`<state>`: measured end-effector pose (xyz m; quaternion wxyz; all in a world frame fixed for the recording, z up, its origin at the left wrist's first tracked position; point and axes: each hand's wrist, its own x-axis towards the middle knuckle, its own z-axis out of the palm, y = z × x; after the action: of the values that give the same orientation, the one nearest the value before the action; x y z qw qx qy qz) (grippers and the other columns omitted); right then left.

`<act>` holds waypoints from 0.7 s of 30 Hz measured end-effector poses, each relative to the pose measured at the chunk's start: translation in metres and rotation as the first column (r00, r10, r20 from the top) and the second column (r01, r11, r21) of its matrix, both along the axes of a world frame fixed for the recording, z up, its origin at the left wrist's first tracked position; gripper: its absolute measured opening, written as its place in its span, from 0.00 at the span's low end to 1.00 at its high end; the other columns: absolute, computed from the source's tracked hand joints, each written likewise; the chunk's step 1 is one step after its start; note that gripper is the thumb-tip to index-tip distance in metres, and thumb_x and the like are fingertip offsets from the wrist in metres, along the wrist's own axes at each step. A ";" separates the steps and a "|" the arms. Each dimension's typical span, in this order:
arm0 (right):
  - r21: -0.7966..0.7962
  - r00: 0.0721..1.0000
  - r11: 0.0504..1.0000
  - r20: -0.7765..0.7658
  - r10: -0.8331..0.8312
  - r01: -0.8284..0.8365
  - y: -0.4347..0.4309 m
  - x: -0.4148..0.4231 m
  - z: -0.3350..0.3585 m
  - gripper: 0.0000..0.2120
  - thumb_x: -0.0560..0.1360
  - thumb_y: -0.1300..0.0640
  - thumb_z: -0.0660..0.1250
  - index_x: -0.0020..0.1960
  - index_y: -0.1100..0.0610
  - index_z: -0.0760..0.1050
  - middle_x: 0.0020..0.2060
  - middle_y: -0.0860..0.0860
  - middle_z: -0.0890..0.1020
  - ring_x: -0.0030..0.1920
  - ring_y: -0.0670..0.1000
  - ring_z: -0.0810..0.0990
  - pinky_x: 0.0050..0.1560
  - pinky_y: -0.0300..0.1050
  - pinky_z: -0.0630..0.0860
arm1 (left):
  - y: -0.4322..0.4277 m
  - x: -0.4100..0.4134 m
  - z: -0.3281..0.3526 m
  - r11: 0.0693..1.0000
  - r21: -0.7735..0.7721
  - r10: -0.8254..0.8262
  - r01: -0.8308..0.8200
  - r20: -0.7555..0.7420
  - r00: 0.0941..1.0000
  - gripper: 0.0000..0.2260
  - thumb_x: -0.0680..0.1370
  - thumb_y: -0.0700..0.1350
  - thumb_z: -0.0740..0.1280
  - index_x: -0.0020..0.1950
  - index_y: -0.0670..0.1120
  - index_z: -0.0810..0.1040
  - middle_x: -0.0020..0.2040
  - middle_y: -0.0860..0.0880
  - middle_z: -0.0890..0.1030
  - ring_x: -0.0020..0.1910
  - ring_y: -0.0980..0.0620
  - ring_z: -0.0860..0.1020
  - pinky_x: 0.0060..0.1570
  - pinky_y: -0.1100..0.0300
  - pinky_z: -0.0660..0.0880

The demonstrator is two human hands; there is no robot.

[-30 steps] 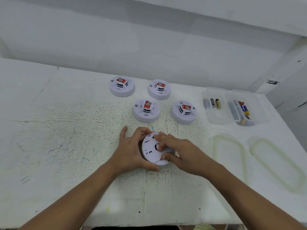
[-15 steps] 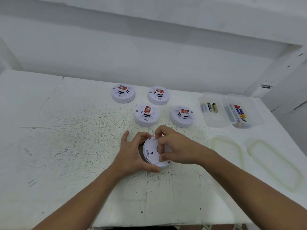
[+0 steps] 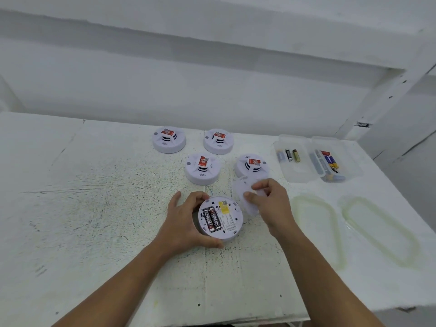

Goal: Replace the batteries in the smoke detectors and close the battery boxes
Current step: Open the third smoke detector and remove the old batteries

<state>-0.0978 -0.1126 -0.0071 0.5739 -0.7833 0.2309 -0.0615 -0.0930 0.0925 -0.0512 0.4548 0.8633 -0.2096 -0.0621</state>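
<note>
The left hand [image 3: 182, 223] grips a round white plastic smoke detector [image 3: 226, 218] from its left side, with the fingers curled over the far rim and the thumb under the near rim. The detector lies on its face, so its back is towards the camera. The right hand [image 3: 271, 201] pinches a thin white round plastic cover [image 3: 239, 188] between thumb and fingertips, holding it tilted in the air just right of the detector and a little beyond it, clear of the rim.

The cover is off and the bay is exposed. Two black cylindrical batteries [image 3: 213, 219] lie side by side in the left half of the detector's back, just inside the left hand's fingertips. Their long axis runs away from the person, leaning slightly left at the far end.

The batteries are closer to the left hand, but that hand is busy steadying the detector. The right hand is the likelier one to pull them out — once it has put the cover down. It would reach in from the right, across the label. Two clear plastic boxes [image 3: 295, 175] holding loose batteries sit well beyond and to the right of the right hand.
</note>
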 end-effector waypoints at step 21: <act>-0.752 0.948 0.583 -0.292 0.126 -0.309 -0.013 -0.004 -0.023 0.17 0.78 0.58 0.59 0.64 0.47 0.75 0.60 0.50 0.73 0.59 0.53 0.70 0.57 0.46 0.60 | 0.000 -0.001 -0.001 1.000 0.009 -0.006 0.005 0.024 1.000 0.42 0.50 0.68 0.76 0.59 0.59 0.64 0.52 0.68 0.75 0.57 0.84 0.57 0.67 0.69 0.35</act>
<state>-0.1021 -0.1253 -0.0297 0.1462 -0.9792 0.1403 -0.0040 -0.0941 0.0927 -0.0525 0.4480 0.8655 -0.2172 -0.0539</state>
